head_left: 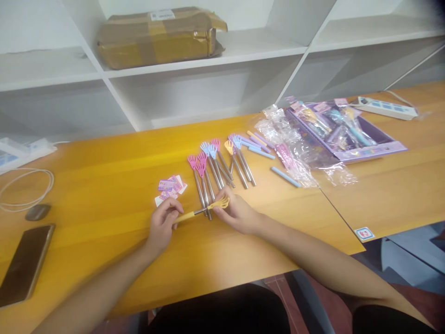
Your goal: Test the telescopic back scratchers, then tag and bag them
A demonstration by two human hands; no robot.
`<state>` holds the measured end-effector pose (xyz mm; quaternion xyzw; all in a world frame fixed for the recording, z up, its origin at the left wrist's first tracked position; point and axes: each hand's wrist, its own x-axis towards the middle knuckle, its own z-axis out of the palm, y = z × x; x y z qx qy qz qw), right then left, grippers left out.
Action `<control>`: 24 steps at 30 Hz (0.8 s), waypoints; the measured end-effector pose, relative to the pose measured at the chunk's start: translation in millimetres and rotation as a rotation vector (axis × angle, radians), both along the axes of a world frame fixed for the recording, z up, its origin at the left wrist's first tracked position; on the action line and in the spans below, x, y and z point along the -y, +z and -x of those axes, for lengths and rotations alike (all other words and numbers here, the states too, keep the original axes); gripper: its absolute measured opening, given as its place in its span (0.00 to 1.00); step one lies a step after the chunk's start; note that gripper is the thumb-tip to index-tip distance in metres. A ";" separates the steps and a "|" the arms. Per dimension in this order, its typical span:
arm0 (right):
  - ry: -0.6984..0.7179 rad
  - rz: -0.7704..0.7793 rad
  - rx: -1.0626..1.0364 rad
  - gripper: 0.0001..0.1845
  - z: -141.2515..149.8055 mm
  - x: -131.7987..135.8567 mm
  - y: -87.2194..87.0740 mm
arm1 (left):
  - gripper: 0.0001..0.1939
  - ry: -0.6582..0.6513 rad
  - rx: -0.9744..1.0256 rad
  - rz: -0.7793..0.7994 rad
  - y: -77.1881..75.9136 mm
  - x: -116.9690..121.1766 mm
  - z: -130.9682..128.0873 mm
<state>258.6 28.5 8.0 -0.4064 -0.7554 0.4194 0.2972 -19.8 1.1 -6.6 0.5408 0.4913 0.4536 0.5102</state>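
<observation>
A yellow back scratcher (200, 211) with a claw-shaped head and a short metal shaft spans both hands above the table. My left hand (163, 220) is closed on its yellow handle. My right hand (236, 212) pinches the claw head at the other end. Just beyond lie several back scratcher rods with metal shafts and pink (200, 168), blue (212, 150) and yellow (229, 147) claw heads. Several loose handle tubes (285, 177), in blue, purple and yellow, rest to their right. Small printed cards (170, 188) are piled beyond my left hand.
An open purple display box (373, 150) holds bagged back scratchers, with clear plastic bags (295, 148) beside it. Power strips (387, 107) lie at both sides. A phone (26, 262) and dark mouse-like object (37, 212) are left. A taped carton (158, 39) sits on the shelf.
</observation>
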 end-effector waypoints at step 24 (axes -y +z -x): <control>-0.094 -0.023 -0.260 0.27 1.0 -33.8 106.6 | 0.14 -0.031 -0.505 -0.537 135.1 -33.0 13.8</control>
